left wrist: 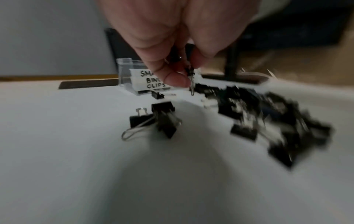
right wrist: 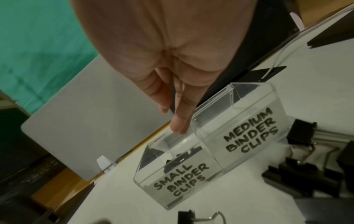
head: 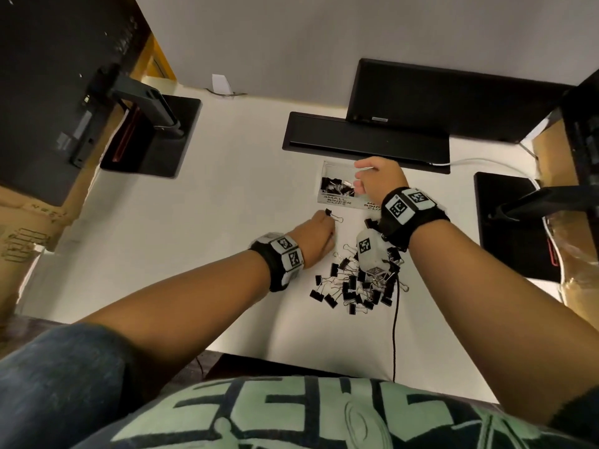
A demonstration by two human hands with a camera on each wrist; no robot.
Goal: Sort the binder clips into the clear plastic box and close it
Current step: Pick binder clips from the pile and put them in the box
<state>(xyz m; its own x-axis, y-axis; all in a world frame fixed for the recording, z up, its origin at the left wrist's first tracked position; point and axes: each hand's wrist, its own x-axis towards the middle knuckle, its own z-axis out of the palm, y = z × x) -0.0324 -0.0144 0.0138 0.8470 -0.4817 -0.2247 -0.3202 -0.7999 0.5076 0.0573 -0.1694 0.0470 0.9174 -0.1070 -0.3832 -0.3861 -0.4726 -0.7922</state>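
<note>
Here, binder clip (head: pixel 329 212) in left grip (head: pixel 316 236)

1. Both forearms are bare; each wrist carries a black strap (head: pixel 414 222) fitted with white blocks printed with black square-code markers
2. The left wrist band (head: pixel 281 259) shows two such markers side by side
3. A white marker-printed camera housing (head: pixel 370 251) hangs under the right wrist; a thin black cable (head: pixel 394 332) trails from it
4. The shirt (head: pixel 324 416) is dark with pale green print
</note>
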